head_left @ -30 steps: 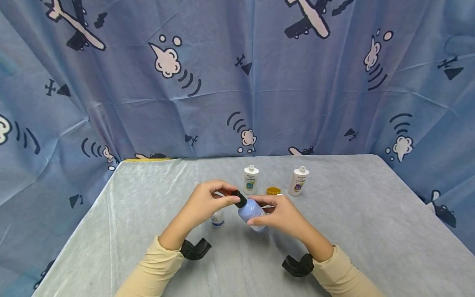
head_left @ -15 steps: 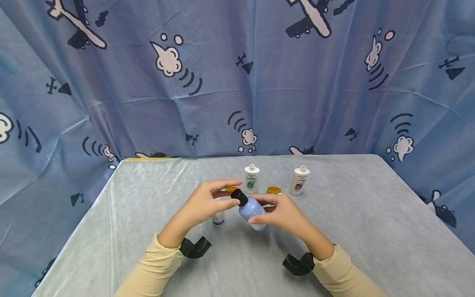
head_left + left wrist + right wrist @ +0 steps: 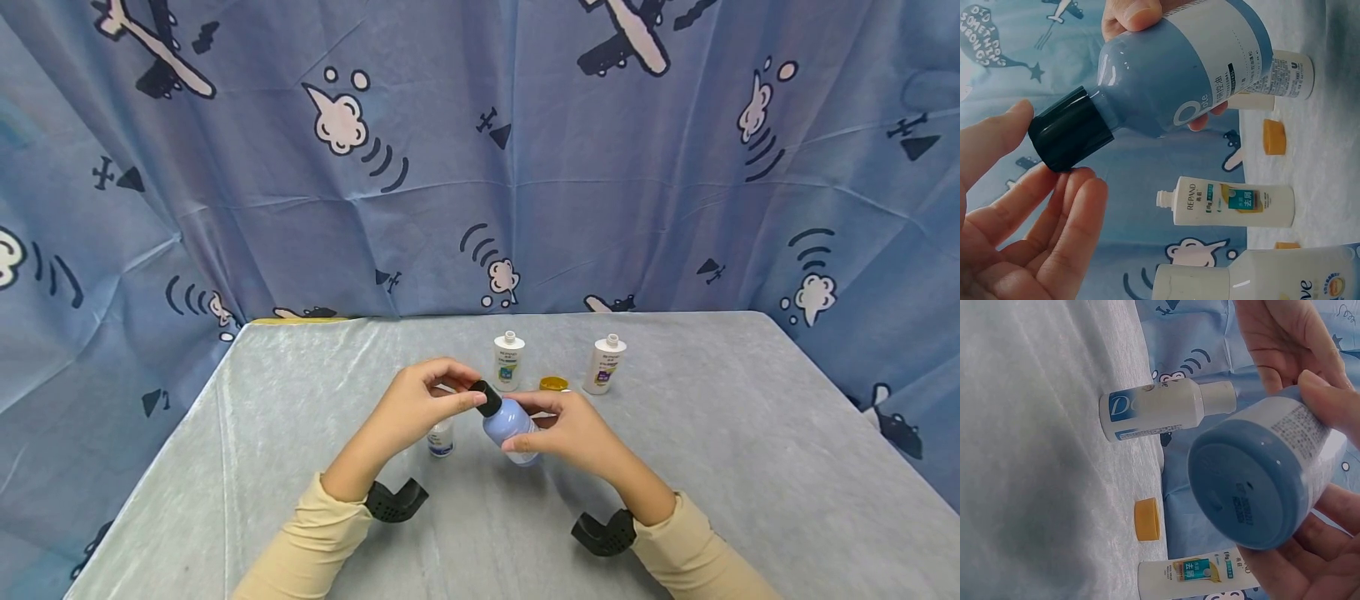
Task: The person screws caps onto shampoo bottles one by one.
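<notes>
A blue bottle [image 3: 506, 423] with a black screw cap [image 3: 1071, 128] is held tilted above the table, its cap end up and to the left. My right hand [image 3: 573, 429] grips the bottle's body, and its base faces the right wrist camera. My left hand [image 3: 420, 404] pinches the black cap between thumb and fingertips. The cap sits on the bottle's neck. Below and behind my left hand stands a white Dove bottle [image 3: 1154, 409] with a white cap, partly covered by the hand in the head view.
Two white bottles without caps, one with a teal label [image 3: 507, 367] and one with a purple label [image 3: 602, 367], stand farther back. A yellow cap [image 3: 553, 384] lies between them, nearer me; another yellow cap [image 3: 1147, 520] is behind my left hand. A patterned curtain [image 3: 435, 167] hangs behind the table.
Half a second ago my left fingers were lifted off the cap and spread; now they have closed back on it. My right hand and the bottle stay nearly in place.
</notes>
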`<state>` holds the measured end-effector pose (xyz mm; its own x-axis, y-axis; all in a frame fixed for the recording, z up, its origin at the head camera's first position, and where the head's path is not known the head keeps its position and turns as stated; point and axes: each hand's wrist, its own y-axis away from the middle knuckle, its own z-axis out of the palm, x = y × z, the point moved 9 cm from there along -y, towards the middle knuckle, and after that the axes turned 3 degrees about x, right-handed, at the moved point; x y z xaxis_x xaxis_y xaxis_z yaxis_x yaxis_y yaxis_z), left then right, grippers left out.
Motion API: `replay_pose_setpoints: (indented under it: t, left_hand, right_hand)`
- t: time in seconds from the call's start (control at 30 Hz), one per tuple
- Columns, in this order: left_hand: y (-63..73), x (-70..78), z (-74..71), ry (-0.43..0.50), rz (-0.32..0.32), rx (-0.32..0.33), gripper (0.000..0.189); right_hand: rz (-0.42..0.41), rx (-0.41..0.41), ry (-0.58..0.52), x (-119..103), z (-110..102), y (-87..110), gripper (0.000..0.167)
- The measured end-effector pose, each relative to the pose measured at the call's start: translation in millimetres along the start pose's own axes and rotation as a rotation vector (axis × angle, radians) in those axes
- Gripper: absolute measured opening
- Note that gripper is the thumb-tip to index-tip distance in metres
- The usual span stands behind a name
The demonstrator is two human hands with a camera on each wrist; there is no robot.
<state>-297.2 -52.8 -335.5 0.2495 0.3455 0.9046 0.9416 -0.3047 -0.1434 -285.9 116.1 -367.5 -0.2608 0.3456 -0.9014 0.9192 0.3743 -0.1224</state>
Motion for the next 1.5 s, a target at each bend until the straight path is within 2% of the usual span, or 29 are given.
replay_pose_setpoints:
  t: [0.2, 0.47, 0.57, 0.7, 0.83, 1.0, 1.13, 1.5]
  left_hand:
    - [1.4, 2.4, 0.3, 0.023, 0.015, -0.025, 0.029]
    - [5.2, 12.9, 3.6, 0.064, 0.109, -0.083, 0.03]
    - [5.0, 10.9, 3.3, 0.074, 0.084, -0.078, 0.034]
    - [2.8, -0.1, 2.2, 0.103, -0.027, -0.042, 0.039]
    - [0.2, -6.9, 3.2, 0.143, -0.089, -0.008, 0.039]
    - [-1.3, -6.5, 5.0, 0.165, -0.091, 0.016, 0.032]
    - [-0.8, -6.2, 6.0, 0.194, -0.08, 0.009, 0.028]
    - [1.1, 1.2, 9.0, 0.26, -0.003, -0.083, 0.042]
  right_hand:
    - [0.008, -0.012, -0.018, -0.8, 0.4, 0.0, 0.057]
    - [0.029, -0.016, -0.025, 0.0, 0.4, 0.9, 0.058]
    - [0.026, -0.015, -0.022, -0.2, 0.7, 0.7, 0.058]
    - [0.016, -0.01, -0.026, -0.5, 0.5, 0.4, 0.057]
    - [0.014, 0.001, -0.028, -1.1, -1.2, 0.3, 0.056]
    - [0.026, 0.002, -0.041, -1.4, -1.9, 0.9, 0.056]
    - [0.026, 0.0, -0.045, -2.1, -1.7, 0.8, 0.055]
    - [0.042, 0.021, -0.042, -0.4, -4.2, 1.3, 0.056]
